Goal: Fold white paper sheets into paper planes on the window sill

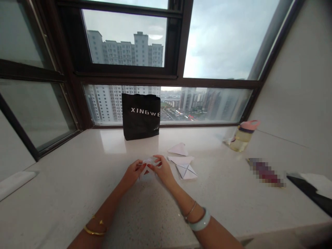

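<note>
1. Pinching a small whitish paper piece between fingertips, the left hand and right hand face each other over the glossy white countertop.
2. Beside the right hand lie folded white paper shapes.
3. Beyond stands a black bag.

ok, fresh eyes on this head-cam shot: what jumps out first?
Probably the black bag with white lettering, standing upright on the pale counter in front of the window. Next, below it near the middle, the left hand and right hand hold a small whitish piece between them, with folded white papers just to the right. Farther right, the pink-topped bottle adds colour.
</note>
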`<state>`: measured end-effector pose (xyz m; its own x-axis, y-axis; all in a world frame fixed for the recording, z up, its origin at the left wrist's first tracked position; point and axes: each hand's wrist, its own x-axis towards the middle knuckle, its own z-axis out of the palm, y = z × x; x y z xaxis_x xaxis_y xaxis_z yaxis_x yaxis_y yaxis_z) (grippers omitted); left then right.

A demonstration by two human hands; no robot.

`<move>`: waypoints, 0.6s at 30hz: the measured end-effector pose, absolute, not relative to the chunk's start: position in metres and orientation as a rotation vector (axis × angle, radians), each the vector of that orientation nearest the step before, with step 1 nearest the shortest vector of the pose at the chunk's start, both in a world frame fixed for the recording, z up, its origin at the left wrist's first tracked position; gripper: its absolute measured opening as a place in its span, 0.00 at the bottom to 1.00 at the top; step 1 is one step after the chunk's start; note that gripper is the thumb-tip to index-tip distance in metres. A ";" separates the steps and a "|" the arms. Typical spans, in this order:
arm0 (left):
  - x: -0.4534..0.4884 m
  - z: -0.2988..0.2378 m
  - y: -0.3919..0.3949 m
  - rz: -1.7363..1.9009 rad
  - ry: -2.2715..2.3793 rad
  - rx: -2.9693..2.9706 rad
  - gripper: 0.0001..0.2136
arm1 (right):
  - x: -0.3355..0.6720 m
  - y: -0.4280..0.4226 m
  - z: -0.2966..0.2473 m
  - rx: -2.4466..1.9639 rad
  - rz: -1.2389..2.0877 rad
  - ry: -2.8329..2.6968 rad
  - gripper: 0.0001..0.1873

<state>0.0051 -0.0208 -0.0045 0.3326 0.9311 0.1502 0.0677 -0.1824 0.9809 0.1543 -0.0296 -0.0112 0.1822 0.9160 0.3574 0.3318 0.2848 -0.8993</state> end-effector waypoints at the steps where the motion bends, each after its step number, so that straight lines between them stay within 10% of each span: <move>1: 0.005 -0.004 -0.022 1.016 0.950 1.566 0.18 | 0.154 -0.030 -0.010 -1.292 0.643 -1.377 0.14; 18: 0.005 -0.001 -0.028 0.882 0.937 1.711 0.21 | 0.297 -0.110 -0.009 -1.555 0.932 -1.401 0.16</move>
